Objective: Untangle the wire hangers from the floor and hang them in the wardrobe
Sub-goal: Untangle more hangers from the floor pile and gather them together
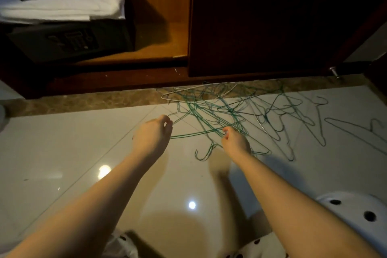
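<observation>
Left hand [154, 134] and right hand [234, 140] each seem to pinch wires of the tangled hangers [230, 109]

Most likely a hotel bedroom, seen from the foot of a wooden wardrobe [159, 27]. Inside its open compartment, 1 dark safe [71, 42] with a keypad, and folded white linen [69, 4] stacked on top. Beside that, a closed dark wooden door [272, 23]. Below, glossy pale floor tiles [62, 142] edged by a brown marbled strip [83, 100] along the wardrobe base, with green and white wire hangers [230, 111] tangled across both.
</observation>
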The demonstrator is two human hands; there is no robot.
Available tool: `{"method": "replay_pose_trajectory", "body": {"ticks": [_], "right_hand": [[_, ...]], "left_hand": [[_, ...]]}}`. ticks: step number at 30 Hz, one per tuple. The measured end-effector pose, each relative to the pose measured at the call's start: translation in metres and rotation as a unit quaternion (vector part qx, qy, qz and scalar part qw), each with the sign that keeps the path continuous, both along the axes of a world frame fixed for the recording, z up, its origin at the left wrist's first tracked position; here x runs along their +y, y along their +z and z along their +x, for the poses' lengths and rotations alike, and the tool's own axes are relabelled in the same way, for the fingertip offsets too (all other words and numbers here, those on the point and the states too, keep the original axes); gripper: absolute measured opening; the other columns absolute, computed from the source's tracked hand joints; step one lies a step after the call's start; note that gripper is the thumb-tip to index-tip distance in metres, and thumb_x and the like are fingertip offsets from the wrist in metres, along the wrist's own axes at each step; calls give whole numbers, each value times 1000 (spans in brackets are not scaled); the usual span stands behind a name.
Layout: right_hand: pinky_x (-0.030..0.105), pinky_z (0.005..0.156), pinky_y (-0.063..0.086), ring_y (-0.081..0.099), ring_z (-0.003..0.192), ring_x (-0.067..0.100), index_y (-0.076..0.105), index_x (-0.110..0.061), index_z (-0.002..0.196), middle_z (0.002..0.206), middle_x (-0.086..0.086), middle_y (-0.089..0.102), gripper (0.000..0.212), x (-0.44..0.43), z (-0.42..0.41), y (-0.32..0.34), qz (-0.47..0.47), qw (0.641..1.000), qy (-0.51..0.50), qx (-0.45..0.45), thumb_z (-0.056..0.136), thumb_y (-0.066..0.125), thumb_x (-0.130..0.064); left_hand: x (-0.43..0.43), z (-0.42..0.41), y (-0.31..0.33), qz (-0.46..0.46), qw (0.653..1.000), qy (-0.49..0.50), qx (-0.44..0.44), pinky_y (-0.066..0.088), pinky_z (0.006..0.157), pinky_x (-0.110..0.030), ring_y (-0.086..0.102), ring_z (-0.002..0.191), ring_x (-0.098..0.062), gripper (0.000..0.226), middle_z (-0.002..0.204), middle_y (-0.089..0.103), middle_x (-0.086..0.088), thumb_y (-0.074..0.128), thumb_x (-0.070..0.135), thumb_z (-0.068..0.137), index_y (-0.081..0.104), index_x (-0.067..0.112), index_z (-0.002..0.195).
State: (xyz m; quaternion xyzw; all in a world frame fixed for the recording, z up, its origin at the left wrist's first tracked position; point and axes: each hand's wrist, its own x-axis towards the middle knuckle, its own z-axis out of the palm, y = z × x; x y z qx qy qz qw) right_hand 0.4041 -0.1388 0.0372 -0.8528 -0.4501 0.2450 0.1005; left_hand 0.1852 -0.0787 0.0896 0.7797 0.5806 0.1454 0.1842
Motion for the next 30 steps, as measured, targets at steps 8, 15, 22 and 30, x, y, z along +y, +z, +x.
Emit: {"method": "replay_pose_trajectory", "body": {"ticks": [8, 15, 22, 30], "right_hand": [[38, 108, 34, 40, 130, 33, 30, -17, 144, 146, 13, 38, 54, 26, 8, -99, -98, 994, 32, 19, 92, 41, -9], [46, 108, 31, 33, 131, 34, 34, -19, 136, 143, 11, 36, 57, 29, 3, -133, -243, 966, 91, -9, 83, 53, -22], [40, 103, 31, 39, 124, 29, 44, -17, 125, 134, 10, 47, 32, -28, -28, -140, -197, 974, 101, -51, 96, 30, -13], [36, 95, 41, 53, 112, 29, 52, -9, 120, 123, 13, 57, 31, -36, -44, -132, -185, 982, -8, -18, 97, 32, -15]], "left_hand": [[6, 1, -62, -50, 998, 37, -1, 42, 70, -31, 60, 96, -29, 31, 110, 65, -8, 40, 34, 96, 56, 19, 117], [-4, 8, -86, -64, 997, 31, -33, 47, 69, -31, 61, 85, -23, 30, 101, 65, -6, 43, 34, 95, 57, 17, 116], [-21, 2, -101, -110, 993, 29, -20, 48, 74, -33, 60, 90, -28, 29, 104, 65, -10, 42, 30, 96, 58, 15, 115], [-18, -1, -97, -111, 992, 48, -46, 46, 65, -34, 58, 77, -29, 25, 90, 66, -12, 40, 25, 95, 60, 14, 104]]}}
